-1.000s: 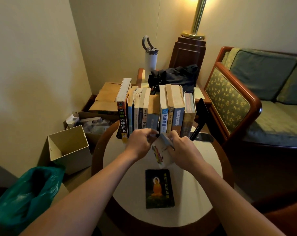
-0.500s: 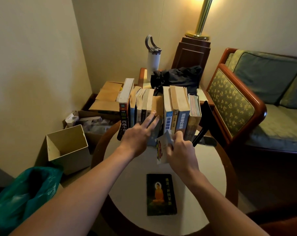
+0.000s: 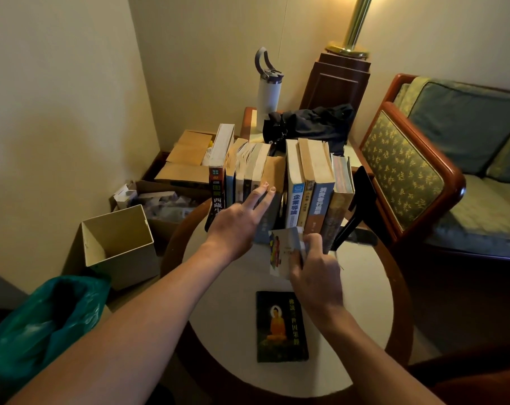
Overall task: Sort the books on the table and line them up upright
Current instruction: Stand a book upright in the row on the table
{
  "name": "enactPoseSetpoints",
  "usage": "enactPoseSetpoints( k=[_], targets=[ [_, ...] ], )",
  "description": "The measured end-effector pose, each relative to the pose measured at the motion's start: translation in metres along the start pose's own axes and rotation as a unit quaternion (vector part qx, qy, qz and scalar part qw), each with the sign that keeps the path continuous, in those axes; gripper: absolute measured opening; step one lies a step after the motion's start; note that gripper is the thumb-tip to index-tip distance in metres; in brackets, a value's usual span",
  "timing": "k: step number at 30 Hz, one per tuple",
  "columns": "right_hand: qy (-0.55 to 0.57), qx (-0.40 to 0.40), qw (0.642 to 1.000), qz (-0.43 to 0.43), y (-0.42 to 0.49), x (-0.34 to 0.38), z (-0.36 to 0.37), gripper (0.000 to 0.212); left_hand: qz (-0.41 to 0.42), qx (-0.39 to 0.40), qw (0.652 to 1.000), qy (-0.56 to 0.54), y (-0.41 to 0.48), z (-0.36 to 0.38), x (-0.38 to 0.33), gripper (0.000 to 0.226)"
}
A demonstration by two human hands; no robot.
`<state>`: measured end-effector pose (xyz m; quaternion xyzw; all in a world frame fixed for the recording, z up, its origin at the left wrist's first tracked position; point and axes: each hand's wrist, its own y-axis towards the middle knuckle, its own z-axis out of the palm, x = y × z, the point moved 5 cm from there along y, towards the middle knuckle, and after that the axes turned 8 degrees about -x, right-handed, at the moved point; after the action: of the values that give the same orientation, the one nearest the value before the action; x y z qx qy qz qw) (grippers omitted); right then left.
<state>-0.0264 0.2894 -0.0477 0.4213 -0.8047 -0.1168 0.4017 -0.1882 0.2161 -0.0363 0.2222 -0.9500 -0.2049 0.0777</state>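
Tabletop (image 3: 364, 317): left grip (image 3: 236, 226) splayed against book spines (image 3: 296, 206); right grip (image 3: 315, 270) pinches booklet (image 3: 283, 249).

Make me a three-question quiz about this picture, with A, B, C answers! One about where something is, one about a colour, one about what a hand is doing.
1. Where is the dark book with the orange figure? A) flat on the table B) standing upright C) held in the air
2. What colour is the bottle? A) red B) white C) green
3. What is the right hand doing? A) resting empty B) holding a small booklet C) waving
Answers: 1 A, it lies cover-up; 2 B, its body is white; 3 B, its fingers curl round the booklet.
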Motion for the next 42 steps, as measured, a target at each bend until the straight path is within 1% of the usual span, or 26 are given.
enactPoseSetpoints(
  k=[4, 6, 8, 11, 16, 21, 25, 29, 33, 35, 38, 42],
  targets=[
    [-0.011, -0.005, 1.0, 0.001, 0.0, -0.006, 0.001, 0.056, 0.001, 0.005, 1.0, 0.0, -0.001, 0.001, 0.004, 0.095],
    [-0.009, 0.003, 1.0, 0.002, 0.001, -0.008, 0.001, 0.066, -0.001, 0.008, 1.0, 0.001, -0.001, 0.002, 0.003, 0.096],
    [0.001, 0.012, 1.0, -0.007, 0.001, -0.007, -0.002, 0.064, -0.004, 0.01, 1.0, -0.005, -0.002, 0.003, 0.003, 0.097],
    [0.005, 0.008, 0.999, -0.042, 0.002, -0.007, -0.007, 0.056, -0.007, 0.01, 1.0, -0.011, -0.003, 0.003, 0.003, 0.099],
    [-0.006, -0.027, 0.997, -0.076, -0.002, -0.003, -0.009, 0.056, -0.011, 0.014, 1.0, -0.025, -0.001, 0.003, 0.004, 0.099],
    [-0.026, -0.049, 0.994, -0.092, -0.007, 0.004, -0.009, 0.059, -0.013, 0.025, 0.998, -0.056, -0.002, 0.004, 0.006, 0.102],
    [-0.031, -0.062, 0.993, -0.098, -0.003, 0.003, -0.007, 0.058, -0.008, 0.032, 0.995, -0.091, -0.001, 0.001, 0.007, 0.105],
    [-0.018, -0.057, 0.993, -0.098, 0.002, 0.004, -0.005, 0.058, -0.015, 0.018, 0.993, -0.113, -0.001, 0.002, 0.008, 0.105],
    [-0.044, -0.057, 0.991, -0.109, 0.012, 0.006, 0.002, 0.048, -0.02, 0.01, 0.993, -0.116, -0.002, 0.004, 0.008, 0.104],
    [-0.06, -0.051, 0.991, -0.107, 0.019, 0.008, 0.009, 0.058, -0.021, 0.005, 0.992, -0.124, -0.003, 0.003, 0.007, 0.104],
    [-0.085, -0.035, 0.988, -0.121, 0.034, 0.009, 0.022, 0.053, -0.02, 0.006, 0.992, -0.126, -0.003, 0.004, 0.008, 0.105],
    [-0.081, 0.035, 0.991, -0.103, 0.058, 0.014, 0.043, 0.061, -0.024, 0.018, 0.993, -0.115, -0.004, 0.005, 0.008, 0.106]
  ],
)
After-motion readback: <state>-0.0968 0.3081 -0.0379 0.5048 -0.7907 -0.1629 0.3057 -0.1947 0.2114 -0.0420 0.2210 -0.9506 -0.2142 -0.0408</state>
